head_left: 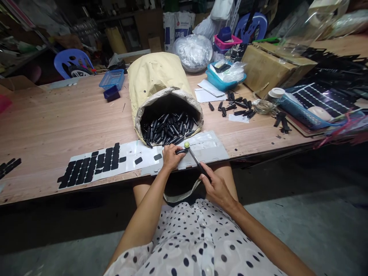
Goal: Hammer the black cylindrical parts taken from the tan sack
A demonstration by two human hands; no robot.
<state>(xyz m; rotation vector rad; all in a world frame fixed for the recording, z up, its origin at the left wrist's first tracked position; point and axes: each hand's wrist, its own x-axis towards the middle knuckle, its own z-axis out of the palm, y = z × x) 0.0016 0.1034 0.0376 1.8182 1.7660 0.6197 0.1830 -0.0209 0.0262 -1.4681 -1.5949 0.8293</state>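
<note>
At the near edge of a wood-grain tabletop (92,115), a person's left hand (170,158) pinched a slim black piece (181,151) between curled fingers and thumb, while the right hand (217,188) was wrapped firmly around the dark grip of a small mallet (194,157), its yellow-green head (186,145) at the piece's free end; whether the two touched could not be told. The piece was over a grey-white board (214,154) along that edge, just in front of the mouth of a pale yellow sack (158,73) loaded with black parts (169,128). The likeliest mishap was a glancing blow: with the left fingertips so near the mallet's head, a slight error of aim could have bruised one. A slack pinch could have let the piece twist under a strike and, so close to the edge, drop to the floor (287,222). The board, apparently unfastened, might have slid under pressure, disturbing the loose black pads (138,160) left of the hand and the rows of pads (86,168) farther left along the near edge. A knock against the sack's lip could have spilled parts into the working spot.
</note>
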